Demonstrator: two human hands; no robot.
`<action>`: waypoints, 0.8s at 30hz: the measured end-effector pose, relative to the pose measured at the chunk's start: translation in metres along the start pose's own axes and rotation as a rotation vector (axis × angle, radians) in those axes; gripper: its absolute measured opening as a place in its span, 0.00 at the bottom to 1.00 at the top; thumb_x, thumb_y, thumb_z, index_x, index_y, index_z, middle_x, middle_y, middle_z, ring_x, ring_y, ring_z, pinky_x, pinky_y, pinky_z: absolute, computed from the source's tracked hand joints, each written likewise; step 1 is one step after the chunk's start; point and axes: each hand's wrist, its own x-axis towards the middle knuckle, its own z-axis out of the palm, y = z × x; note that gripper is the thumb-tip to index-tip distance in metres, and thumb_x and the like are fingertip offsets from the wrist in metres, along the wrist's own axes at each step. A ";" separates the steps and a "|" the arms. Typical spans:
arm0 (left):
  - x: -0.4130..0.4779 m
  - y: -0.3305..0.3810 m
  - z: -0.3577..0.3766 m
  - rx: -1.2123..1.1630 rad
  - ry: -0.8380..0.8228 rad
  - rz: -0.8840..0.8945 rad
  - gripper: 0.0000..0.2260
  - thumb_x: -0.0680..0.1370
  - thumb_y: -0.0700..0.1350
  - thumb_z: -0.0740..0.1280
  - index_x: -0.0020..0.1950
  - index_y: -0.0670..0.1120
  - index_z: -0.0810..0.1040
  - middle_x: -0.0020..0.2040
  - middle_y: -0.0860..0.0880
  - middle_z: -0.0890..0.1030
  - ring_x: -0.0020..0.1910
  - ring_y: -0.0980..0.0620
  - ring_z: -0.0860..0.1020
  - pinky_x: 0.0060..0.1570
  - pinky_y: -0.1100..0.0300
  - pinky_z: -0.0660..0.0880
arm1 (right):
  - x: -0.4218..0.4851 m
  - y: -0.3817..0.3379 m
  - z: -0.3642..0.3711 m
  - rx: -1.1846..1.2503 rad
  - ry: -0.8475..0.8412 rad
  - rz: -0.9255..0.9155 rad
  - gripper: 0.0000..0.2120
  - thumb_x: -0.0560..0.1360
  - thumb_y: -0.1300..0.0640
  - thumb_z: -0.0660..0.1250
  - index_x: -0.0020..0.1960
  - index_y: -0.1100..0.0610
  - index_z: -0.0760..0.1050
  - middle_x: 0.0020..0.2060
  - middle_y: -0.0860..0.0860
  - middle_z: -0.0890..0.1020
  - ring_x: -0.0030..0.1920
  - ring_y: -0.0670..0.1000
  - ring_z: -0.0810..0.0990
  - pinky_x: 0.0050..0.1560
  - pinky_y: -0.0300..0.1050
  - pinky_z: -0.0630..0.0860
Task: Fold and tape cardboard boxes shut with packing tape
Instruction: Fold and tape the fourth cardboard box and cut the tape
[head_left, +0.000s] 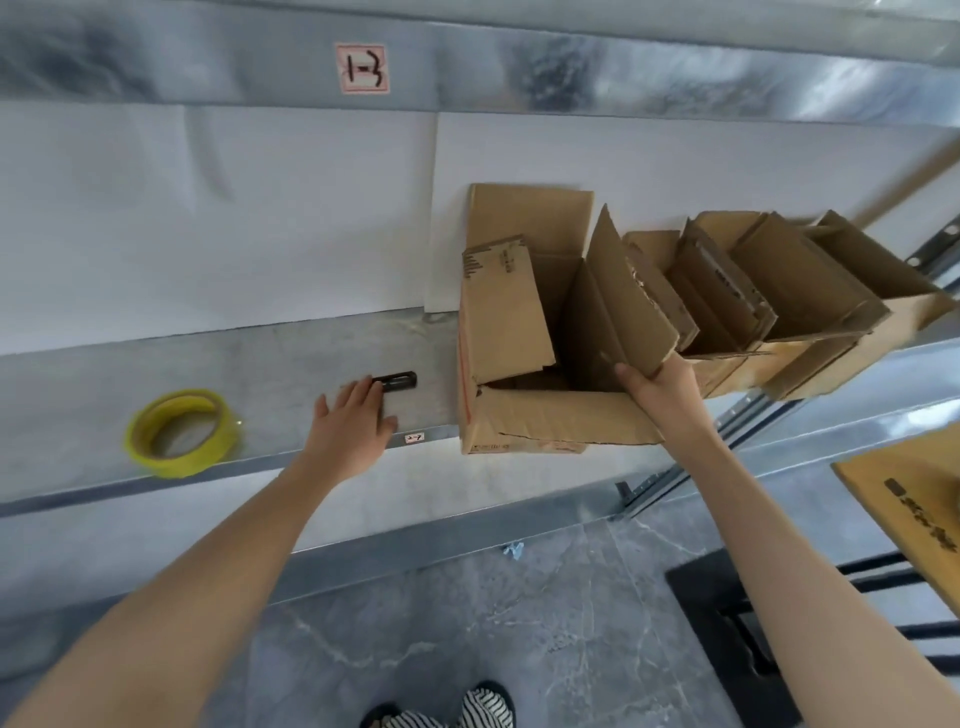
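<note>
Right hand: the right hand pinches the lower corner of the right flap, thumb on the inner face, the other fingers hidden behind the card; a firm hold, judged to steady the flap or begin folding it inward.
Right flap: stands up and leans towards the neighbouring boxes; held at its free edge, where a small push turns it most easily.
Open box: the open box sits at the front edge of the shelf, all flaps unfolded, the near one hanging over the front; nothing is taped yet.
Left hand: the left hand lies flat with fingers spread and straight, holding nothing; its fingertips reach the near end of the black tool; whether they touch it I cannot tell.
Black tool: flat on the shelf just left of the box; probably a cutter, kept within reach for the tape.
Tape roll: the tape roll, yellow, lies flat near the shelf edge, well apart from the box and further left than the hand.
Further boxes: the further boxes stand open in a row to the right, touching one another; likely waiting their turn.
</note>
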 end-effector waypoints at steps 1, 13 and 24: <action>-0.005 0.002 -0.003 -0.031 0.011 -0.033 0.25 0.82 0.53 0.52 0.77 0.44 0.55 0.78 0.47 0.55 0.76 0.47 0.54 0.71 0.43 0.53 | 0.001 0.000 0.001 0.014 -0.025 -0.002 0.19 0.79 0.61 0.63 0.68 0.62 0.68 0.52 0.55 0.77 0.50 0.53 0.77 0.43 0.43 0.74; -0.022 0.135 -0.127 -0.697 0.173 0.057 0.36 0.76 0.66 0.58 0.78 0.51 0.51 0.78 0.50 0.54 0.76 0.49 0.56 0.72 0.47 0.59 | 0.019 -0.016 -0.035 0.122 -0.164 -0.160 0.27 0.78 0.59 0.64 0.74 0.50 0.61 0.58 0.48 0.76 0.50 0.50 0.81 0.51 0.52 0.81; -0.017 0.189 -0.123 -0.590 0.155 0.128 0.29 0.80 0.56 0.60 0.77 0.47 0.55 0.76 0.45 0.61 0.73 0.46 0.63 0.68 0.54 0.64 | 0.049 -0.007 -0.068 -0.172 -0.019 -0.310 0.26 0.77 0.70 0.58 0.72 0.53 0.67 0.66 0.52 0.75 0.38 0.41 0.74 0.38 0.29 0.73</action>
